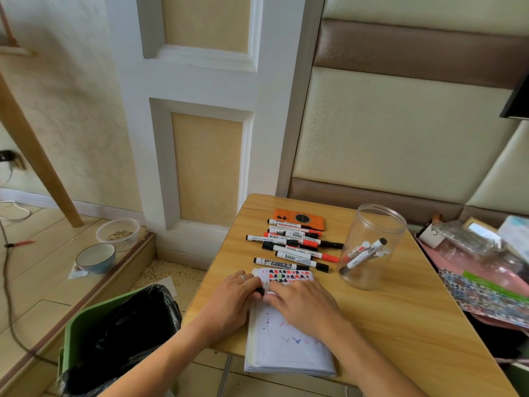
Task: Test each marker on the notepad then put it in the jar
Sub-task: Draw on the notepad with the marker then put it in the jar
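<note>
Both hands meet at frame centre-bottom over notepad (286,348) on tabletop (400,325). Left hand (232,299) pinches black marker cap (259,291); right hand (303,306) covers marker body. Loose markers (289,246) lie in row above notepad. Clear jar (372,247) at right holds several markers. Orange phone (300,218) behind row. Green bin (120,339) lower left.

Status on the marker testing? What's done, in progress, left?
Done: two or three markers stand in the clear jar, and the notepad carries colored test marks. In hand: left hand and right hand hold one marker over the notepad; whether it is capped is unclear. Left: about eight markers in the row on the table.
</note>
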Demonstrator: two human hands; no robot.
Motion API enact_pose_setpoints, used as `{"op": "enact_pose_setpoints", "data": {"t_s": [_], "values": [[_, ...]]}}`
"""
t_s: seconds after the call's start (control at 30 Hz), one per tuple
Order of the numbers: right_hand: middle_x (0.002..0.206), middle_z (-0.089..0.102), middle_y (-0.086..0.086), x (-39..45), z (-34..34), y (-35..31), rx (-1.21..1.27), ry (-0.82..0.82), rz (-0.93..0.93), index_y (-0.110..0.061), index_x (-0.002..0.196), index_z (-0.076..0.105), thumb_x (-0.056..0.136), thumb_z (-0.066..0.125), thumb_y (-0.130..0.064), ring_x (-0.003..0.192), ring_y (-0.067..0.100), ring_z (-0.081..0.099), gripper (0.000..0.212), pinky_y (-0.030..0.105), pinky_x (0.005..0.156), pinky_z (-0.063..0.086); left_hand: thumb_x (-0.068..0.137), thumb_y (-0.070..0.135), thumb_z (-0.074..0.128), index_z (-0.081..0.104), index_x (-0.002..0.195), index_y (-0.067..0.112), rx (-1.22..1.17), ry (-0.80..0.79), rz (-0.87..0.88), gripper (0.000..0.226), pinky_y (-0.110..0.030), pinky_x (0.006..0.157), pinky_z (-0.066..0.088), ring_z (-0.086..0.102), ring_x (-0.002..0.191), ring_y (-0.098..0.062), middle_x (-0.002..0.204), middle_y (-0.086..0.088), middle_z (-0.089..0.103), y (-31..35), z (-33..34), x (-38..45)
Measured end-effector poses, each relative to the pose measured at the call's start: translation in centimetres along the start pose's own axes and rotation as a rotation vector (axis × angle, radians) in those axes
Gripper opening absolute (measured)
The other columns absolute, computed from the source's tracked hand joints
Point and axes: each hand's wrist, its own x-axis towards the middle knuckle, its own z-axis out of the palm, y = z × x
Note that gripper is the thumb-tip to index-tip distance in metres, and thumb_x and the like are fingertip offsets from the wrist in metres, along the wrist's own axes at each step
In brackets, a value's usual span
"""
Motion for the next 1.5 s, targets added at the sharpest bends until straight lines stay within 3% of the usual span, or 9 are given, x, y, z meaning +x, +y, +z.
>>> {"op": "enact_pose_setpoints", "data": {"t_s": [0.23,0.37,0.5,0.7,0.97,1.1,1.23,1.33,1.5], "values": [[0.071,0.053,-0.007,0.0,0.0,1.6,0.379,0.039,0.163,-0.027,0.086,0.044,0.108,0.038,-0.043,0.058,0.009,0.043,0.028,0.036,0.058,0.034,0.102,0.048,0.038,0.058,0.106,0.035,0.046,0.011,-0.044,0.024,-0.029,0.088,0.037,0.041,0.100,-0.006,0.104,0.015,0.048,0.5,-0.2,0.0],[0.089,0.069,0.006,0.2,-0.5,2.7,0.827,0.185,0.373,-0.026,0.111,0.060,0.106,0.048,-0.016,0.058,0.012,0.058,0.016,0.033,0.054,0.049,0.099,0.053,0.044,0.062,0.120,0.042,0.106,0.000,-0.019,0.030,-0.030,0.101,0.034,0.040,0.123,-0.003,0.127,0.018,0.051,0.6,-0.2,-0.1],[0.104,0.070,0.019,-0.2,-0.6,3.1,1.274,0.185,0.457,-0.026,0.118,0.054,0.104,0.057,-0.010,0.070,0.025,0.071,0.022,0.037,0.066,0.062,0.099,0.053,0.048,0.062,0.123,0.043,0.103,-0.026,0.009,0.030,-0.027,0.106,0.031,0.037,0.130,0.001,0.134,0.020,0.050,0.7,-0.3,-0.1],[0.099,0.070,0.022,0.1,1.2,2.2,1.389,0.114,0.462,-0.018,0.113,0.059,0.103,0.057,-0.006,0.069,0.023,0.064,0.016,0.034,0.064,0.058,0.098,0.051,0.048,0.057,0.122,0.034,0.063,-0.086,0.013,0.031,-0.032,0.111,0.033,0.040,0.126,0.000,0.130,0.018,0.052,0.8,-0.1,0.0],[0.104,0.069,0.029,0.1,2.2,2.9,1.556,0.264,0.431,-0.004,0.108,0.057,0.103,0.055,-0.002,0.070,0.028,0.064,0.005,0.036,0.066,0.059,0.096,0.064,0.048,0.046,0.137,0.035,0.079,-0.165,0.024,0.050,-0.033,0.119,0.023,0.030,0.139,0.001,0.147,0.018,0.041,0.5,0.1,0.2],[0.110,0.072,0.024,-0.3,2.4,4.0,1.877,0.300,0.409,-0.005,0.121,0.070,0.104,0.040,0.006,0.091,0.035,0.072,0.037,0.037,0.078,0.062,0.098,0.060,0.046,0.036,0.152,0.034,0.083,-0.200,0.017,0.060,-0.034,0.125,0.012,0.014,0.149,0.004,0.161,0.018,0.028,0.2,0.3,0.2],[0.102,0.073,0.019,-0.5,2.5,4.4,1.789,0.325,0.347,-0.008,0.125,0.066,0.099,0.052,0.011,0.089,0.030,0.072,0.035,0.033,0.074,0.061,0.099,0.055,0.046,0.033,0.152,0.042,0.086,-0.231,0.019,0.056,-0.035,0.125,0.008,0.008,0.151,0.002,0.163,0.018,0.025,0.2,0.5,0.4],[0.075,0.064,0.010,-0.6,2.1,3.9,1.496,0.337,0.362,-0.012,0.105,0.065,0.101,0.062,-0.010,0.066,0.022,0.061,0.005,0.024,0.054,0.047,0.099,0.056,0.044,0.032,0.151,0.048,0.115,-0.256,0.004,0.055,-0.036,0.125,0.007,0.007,0.152,-0.001,0.163,0.018,0.022,0.2,0.5,0.4],[0.069,0.067,0.014,-0.5,2.1,3.6,1.287,0.351,0.444,-0.019,0.093,0.062,0.100,0.061,-0.013,0.052,0.026,0.060,0.009,0.030,0.045,0.047,0.098,0.057,0.042,0.032,0.149,0.048,0.128,-0.275,-0.017,0.053,-0.040,0.125,0.009,0.011,0.152,-0.004,0.163,0.016,0.022,0.4,0.4,0.5]]}}
